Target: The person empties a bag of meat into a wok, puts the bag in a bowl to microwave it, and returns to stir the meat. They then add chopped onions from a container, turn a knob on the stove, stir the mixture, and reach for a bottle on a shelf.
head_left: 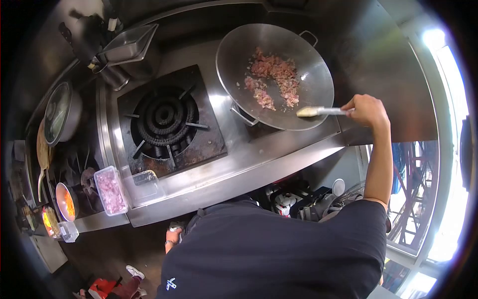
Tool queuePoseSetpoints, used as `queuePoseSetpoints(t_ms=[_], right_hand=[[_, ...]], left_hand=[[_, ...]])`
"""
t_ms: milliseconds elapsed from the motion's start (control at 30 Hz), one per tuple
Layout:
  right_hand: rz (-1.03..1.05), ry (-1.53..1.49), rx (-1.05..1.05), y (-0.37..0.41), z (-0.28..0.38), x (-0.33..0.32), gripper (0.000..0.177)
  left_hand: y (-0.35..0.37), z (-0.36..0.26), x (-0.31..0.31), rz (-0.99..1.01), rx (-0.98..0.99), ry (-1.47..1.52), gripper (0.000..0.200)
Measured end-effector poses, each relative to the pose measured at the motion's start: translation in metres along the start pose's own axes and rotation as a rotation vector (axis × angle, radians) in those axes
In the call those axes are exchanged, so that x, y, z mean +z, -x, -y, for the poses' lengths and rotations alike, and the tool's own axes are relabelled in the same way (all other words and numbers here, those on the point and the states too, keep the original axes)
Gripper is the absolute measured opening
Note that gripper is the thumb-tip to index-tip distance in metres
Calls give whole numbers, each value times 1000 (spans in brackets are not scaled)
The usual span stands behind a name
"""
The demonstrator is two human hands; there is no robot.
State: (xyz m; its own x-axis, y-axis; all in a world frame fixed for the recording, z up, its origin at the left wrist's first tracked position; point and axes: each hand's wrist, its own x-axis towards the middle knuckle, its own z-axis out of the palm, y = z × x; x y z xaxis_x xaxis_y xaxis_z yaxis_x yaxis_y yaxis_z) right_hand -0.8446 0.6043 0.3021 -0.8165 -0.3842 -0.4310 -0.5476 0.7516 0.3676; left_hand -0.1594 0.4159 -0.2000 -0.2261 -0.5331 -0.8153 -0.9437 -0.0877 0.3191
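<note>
My right hand (368, 109) is closed around the pale handle of a spatula (326, 111). The spatula's cream-coloured head lies inside the near right rim of a large metal wok (244, 45). Chopped pinkish meat (274, 70) is spread in clumps over the wok's far and middle part, apart from the spatula head. Low beside my body, my left hand (172, 239) is partly in view near the counter's front edge. A small whitish and dark thing is at its fingers, and I cannot make out their grip.
Left of the wok sits a bare gas burner (164, 114). A tub of chopped pinkish pieces (111, 192), a clear lid (144, 187) and a bowl with orange food (65, 202) stand further left. Behind them are a lidded pot (62, 112) and metal trays (130, 45). Another person's shoe (135, 272) shows below.
</note>
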Motion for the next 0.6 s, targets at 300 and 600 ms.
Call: queuePoseSetpoints(t_ms=[300, 600], right_hand=[[-233, -69, 15, -90, -18, 23, 28], [-155, -7, -67, -95, 33, 36, 29]], left_hand=[[-1, 3, 17, -176, -117, 169, 51], [2, 14, 38, -211, -64, 257, 40]])
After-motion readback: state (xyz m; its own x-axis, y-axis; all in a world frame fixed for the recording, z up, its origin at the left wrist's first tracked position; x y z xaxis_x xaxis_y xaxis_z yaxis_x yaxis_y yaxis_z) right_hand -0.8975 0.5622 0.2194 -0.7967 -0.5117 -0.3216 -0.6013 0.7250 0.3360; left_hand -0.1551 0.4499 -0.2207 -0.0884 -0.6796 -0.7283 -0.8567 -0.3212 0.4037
